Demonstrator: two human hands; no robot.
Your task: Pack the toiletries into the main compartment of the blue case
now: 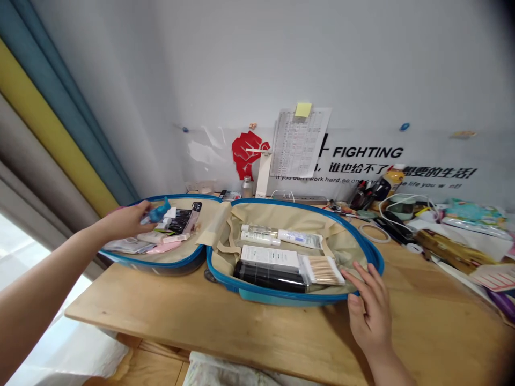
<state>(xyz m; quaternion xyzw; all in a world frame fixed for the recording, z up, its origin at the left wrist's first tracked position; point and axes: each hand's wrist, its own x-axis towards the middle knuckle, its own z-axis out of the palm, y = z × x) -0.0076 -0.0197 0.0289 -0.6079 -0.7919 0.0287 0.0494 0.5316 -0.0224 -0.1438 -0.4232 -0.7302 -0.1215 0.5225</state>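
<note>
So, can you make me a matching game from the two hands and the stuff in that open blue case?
1 left hand; 2 right hand; 3 cotton swabs; 4 black bottle.
A along the right half's near wall; B holds a small blue item; C rests on the case rim; D right of the white box.
Pairs: 1-B, 2-C, 3-D, 4-A.

My left hand (126, 220) hides most of the small blue thing (157, 212) it grips. Labels on the tubes (300, 237) beyond my right hand (370, 308) are too small to read.
</note>
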